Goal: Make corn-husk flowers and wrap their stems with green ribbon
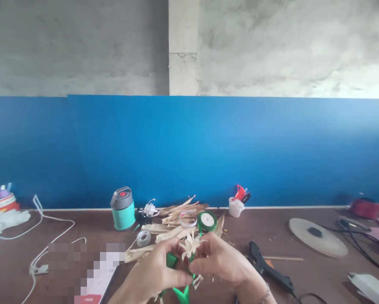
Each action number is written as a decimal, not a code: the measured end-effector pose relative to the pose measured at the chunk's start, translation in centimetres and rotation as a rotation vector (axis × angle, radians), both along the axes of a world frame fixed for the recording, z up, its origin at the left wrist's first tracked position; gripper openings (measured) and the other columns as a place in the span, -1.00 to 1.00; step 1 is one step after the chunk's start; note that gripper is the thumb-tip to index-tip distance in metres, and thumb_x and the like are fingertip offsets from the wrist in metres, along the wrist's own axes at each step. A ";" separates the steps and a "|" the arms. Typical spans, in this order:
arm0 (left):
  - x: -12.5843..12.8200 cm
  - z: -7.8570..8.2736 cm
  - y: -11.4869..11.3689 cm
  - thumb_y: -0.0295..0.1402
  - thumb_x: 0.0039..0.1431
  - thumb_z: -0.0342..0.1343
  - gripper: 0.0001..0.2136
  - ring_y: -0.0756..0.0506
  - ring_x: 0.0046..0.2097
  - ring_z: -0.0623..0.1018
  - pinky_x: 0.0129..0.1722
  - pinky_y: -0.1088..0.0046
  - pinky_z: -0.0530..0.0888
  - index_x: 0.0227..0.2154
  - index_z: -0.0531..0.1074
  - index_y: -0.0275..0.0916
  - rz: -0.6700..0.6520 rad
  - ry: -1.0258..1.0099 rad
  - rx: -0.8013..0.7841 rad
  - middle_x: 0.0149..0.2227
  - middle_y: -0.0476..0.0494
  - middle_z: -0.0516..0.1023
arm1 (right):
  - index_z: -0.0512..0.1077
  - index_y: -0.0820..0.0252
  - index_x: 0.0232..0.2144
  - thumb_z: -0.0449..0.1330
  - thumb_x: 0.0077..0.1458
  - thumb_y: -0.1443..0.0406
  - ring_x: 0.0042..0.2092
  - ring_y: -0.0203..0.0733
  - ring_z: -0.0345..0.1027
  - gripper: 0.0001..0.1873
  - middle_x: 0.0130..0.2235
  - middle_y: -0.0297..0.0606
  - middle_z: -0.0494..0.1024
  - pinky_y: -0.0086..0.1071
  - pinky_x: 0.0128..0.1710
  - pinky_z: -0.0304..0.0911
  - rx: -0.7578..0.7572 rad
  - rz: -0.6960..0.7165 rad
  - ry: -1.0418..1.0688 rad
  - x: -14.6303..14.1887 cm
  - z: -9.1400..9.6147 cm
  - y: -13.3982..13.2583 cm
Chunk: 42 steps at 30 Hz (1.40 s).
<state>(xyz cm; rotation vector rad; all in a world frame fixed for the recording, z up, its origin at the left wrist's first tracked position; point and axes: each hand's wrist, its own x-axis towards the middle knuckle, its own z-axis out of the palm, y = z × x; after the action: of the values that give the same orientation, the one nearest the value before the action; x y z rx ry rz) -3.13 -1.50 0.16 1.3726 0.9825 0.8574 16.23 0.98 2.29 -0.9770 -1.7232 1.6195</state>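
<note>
Pinching the flower (189,246) by its green stem, the right hand (219,259) holds it upright above the table (265,228); the left hand (154,270) curls close beside, its grip impossible to tell. Husks (173,233) crowd behind. The glue gun (273,274) lies near the right wrist, a gap parting it from the lid (325,242). A blue panel (192,152) bounds the far edge.

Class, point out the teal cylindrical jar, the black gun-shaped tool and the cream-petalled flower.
Teal cylindrical jar (123,217): head view, on its teal body.
Black gun-shaped tool (270,272): head view, mid-body.
Cream-petalled flower (190,245): head view, on its petals.
</note>
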 end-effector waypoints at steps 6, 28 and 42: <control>0.7 0.3 -0.3 -0.37 -0.24 0.38 -0.82 -0.04 -0.40 0.48 -0.35 0.43 0.37 -0.51 0.54 -0.23 0.043 0.008 -0.085 -0.49 0.04 0.53 | 0.37 0.28 -0.70 0.36 -0.26 0.25 -0.60 -0.45 0.00 -0.73 -0.69 -0.49 0.23 -0.46 -0.61 -0.16 0.002 -0.017 -0.016 0.6 -0.4 0.1; 2.2 0.5 -0.4 -0.27 -0.13 0.32 -0.73 0.04 -0.52 0.24 -0.50 0.50 0.18 -0.65 0.34 -0.25 0.104 -0.017 0.077 -0.63 0.10 0.27 | 0.35 0.28 -0.68 0.47 -0.35 0.09 -0.60 -0.46 0.01 -0.55 -0.68 -0.46 0.27 -0.48 -0.59 -0.15 -0.067 -0.073 0.145 -0.6 0.0 0.0; 1.2 1.0 0.0 -0.21 0.01 0.18 -0.78 -0.03 -0.46 0.32 -0.43 0.46 0.27 -0.59 0.38 -0.22 0.336 0.048 0.243 -0.57 0.04 0.34 | 0.51 0.29 -0.57 0.41 -0.22 0.12 -0.53 -0.36 0.24 -0.68 -0.57 -0.33 0.48 -0.45 -0.47 0.11 -0.016 -0.136 0.105 -0.6 1.3 -0.7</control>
<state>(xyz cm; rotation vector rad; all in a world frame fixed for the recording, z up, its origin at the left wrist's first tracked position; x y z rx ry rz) -1.97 -1.50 1.16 1.4590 1.1968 1.2327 15.64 0.26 3.60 -0.9767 -1.5422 1.5704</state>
